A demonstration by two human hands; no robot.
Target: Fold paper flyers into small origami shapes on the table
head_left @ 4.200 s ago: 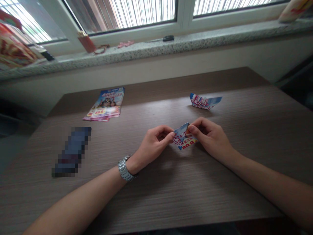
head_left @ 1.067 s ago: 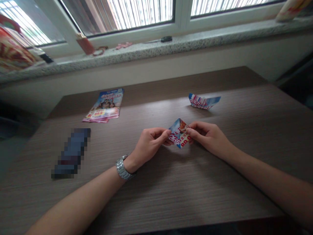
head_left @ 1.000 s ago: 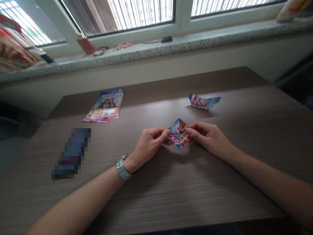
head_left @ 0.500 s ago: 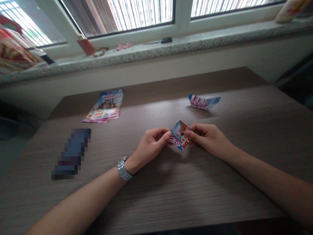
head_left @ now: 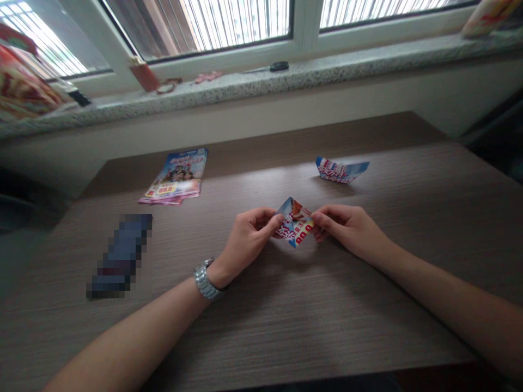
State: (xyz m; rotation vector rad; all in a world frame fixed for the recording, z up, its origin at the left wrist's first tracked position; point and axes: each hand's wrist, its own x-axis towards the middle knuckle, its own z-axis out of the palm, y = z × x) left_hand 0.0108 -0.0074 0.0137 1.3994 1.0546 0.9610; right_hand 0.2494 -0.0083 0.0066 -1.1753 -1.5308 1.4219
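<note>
A small diamond of folded printed paper [head_left: 293,223], blue with red lettering and yellow digits, is held up between my hands above the table. My left hand [head_left: 255,231], with a metal watch on its wrist, pinches the left corner between thumb and fingers. At the right corner, my right hand [head_left: 341,224] grips the paper with thumb and fingertips. Behind them on the table stands a folded paper boat [head_left: 341,171] of similar blue and red print, its two ends raised.
A stack of printed flyers [head_left: 177,174] lies at the back left of the wooden table [head_left: 261,326]. Nearer me is a dark, pixelated flat object [head_left: 122,256]. Along the granite windowsill [head_left: 347,68] sit a red box [head_left: 145,76], a black-handled tool [head_left: 279,66] and bags.
The folded paper has shifted slightly left, together with my left hand. My right thumb has slid from the paper's face out to its right corner.
</note>
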